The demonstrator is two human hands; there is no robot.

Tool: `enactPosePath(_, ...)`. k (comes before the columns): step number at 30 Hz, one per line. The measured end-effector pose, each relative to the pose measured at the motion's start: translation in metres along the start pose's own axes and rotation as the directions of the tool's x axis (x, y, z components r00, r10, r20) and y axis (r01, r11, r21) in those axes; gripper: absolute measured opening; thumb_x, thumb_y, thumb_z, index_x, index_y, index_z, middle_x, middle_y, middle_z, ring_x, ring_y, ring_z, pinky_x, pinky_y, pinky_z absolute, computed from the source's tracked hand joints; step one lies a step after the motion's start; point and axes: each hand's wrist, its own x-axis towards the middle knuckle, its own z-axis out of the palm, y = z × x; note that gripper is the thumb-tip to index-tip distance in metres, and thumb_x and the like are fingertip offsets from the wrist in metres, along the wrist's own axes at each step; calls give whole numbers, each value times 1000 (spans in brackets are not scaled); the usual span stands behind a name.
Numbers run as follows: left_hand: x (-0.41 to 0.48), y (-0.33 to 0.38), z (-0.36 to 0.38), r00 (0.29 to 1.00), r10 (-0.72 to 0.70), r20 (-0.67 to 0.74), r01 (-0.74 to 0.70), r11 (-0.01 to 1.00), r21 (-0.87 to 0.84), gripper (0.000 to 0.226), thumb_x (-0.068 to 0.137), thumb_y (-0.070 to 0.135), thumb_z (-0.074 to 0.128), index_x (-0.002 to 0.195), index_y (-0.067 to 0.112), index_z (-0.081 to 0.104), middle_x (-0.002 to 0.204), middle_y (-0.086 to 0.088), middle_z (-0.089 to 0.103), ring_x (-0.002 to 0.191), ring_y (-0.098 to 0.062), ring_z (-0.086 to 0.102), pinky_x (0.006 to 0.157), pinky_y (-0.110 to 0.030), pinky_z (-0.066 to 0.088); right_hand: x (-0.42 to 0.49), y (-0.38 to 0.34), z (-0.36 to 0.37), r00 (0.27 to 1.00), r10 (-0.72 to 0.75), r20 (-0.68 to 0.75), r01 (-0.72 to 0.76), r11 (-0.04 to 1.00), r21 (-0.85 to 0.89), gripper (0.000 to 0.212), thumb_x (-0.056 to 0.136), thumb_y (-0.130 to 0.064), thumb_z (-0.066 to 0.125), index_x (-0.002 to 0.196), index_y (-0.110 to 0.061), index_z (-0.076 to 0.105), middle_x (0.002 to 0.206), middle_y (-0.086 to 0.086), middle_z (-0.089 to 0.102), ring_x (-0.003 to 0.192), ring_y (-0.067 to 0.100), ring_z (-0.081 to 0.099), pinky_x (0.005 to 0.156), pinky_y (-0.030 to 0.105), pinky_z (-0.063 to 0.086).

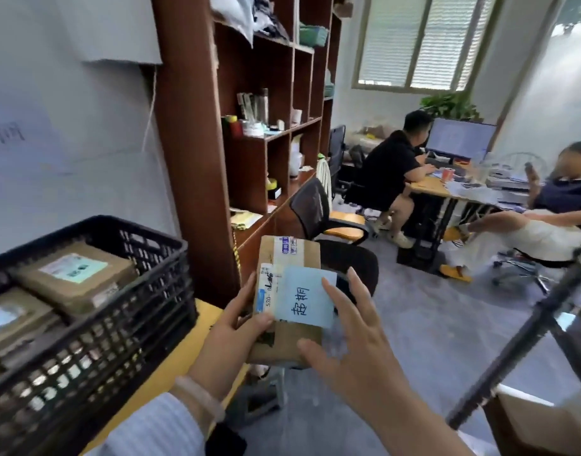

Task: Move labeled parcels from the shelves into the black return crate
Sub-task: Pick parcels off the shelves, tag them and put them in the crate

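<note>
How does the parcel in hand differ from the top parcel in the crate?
The held parcel is gripped by the left hand beside the black crate; the crate parcel lies inside it. The held parcel carries a handwritten blue note; the crate parcel shows only a pale label. Both are brown.

The left hand [236, 327] holds a parcel [287, 301] right of the crate [95, 330]; the right hand [351, 337] touches its blue note [304, 299].

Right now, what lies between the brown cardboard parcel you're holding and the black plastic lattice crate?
Head view: only the left hand gripping the brown cardboard parcel, and a bare strip of yellow tabletop beside the black plastic crate.
</note>
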Motion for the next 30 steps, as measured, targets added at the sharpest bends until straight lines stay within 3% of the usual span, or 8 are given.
enactPosePath(3,13,9,-21,982,44,-184,-46,999,-6,57,91,14,65,127,56,52,107,9,74,102,-20,70,90,-49,56,40,0,17,992,-82,100,76,995,62,77,75,-66,63,127,-76,7,141,-46,-23,138,-8,-7,115,36,26)
enactPosePath(7,18,19,-29,938,93,-335,-111,993,-36,58,92,15,63,138,48,46,110,11,74,100,-15,71,86,-42,58,88,-8,20,950,-181,253,138,974,180,76,81,-58,65,127,-73,8,136,-52,-17,135,-13,-1,112,28,25)
enactPosePath(11,18,26,-39,878,112,-465,-156,986,-56,57,94,15,60,139,46,45,111,11,73,100,-14,71,82,-37,57,121,-19,38,894,-334,300,258,929,265,76,81,-55,66,131,-69,11,137,-50,-11,135,-15,0,111,25,25)
enactPosePath(14,16,30,-58,825,103,-555,-165,984,-61,56,93,18,62,138,47,45,112,7,74,100,-18,71,88,-44,56,135,-30,63,853,-402,332,297,898,325,76,79,-58,65,130,-71,11,138,-51,-11,136,-16,1,113,29,26)
enactPosePath(21,18,51,-138,726,150,-671,-221,975,-21,52,93,22,61,134,51,48,113,11,73,105,-12,69,94,-43,54,169,-93,132,748,-525,407,336,828,450,80,67,-75,50,133,-73,4,143,-50,-9,128,-29,-6,109,19,19)
enactPosePath(25,14,66,-199,664,153,-732,-223,975,2,47,94,22,61,128,52,53,115,10,72,110,-16,67,100,-49,50,192,-140,167,689,-592,418,365,782,505,81,68,-74,50,133,-74,2,149,-44,-4,136,-22,-5,107,19,17)
enactPosePath(30,2,75,-271,690,70,-720,-104,995,-3,47,94,23,60,130,52,51,117,7,72,106,-18,69,91,-47,54,209,-167,210,662,-588,465,294,774,561,80,70,-67,54,134,-74,7,146,-49,-3,129,-30,-2,108,23,18)
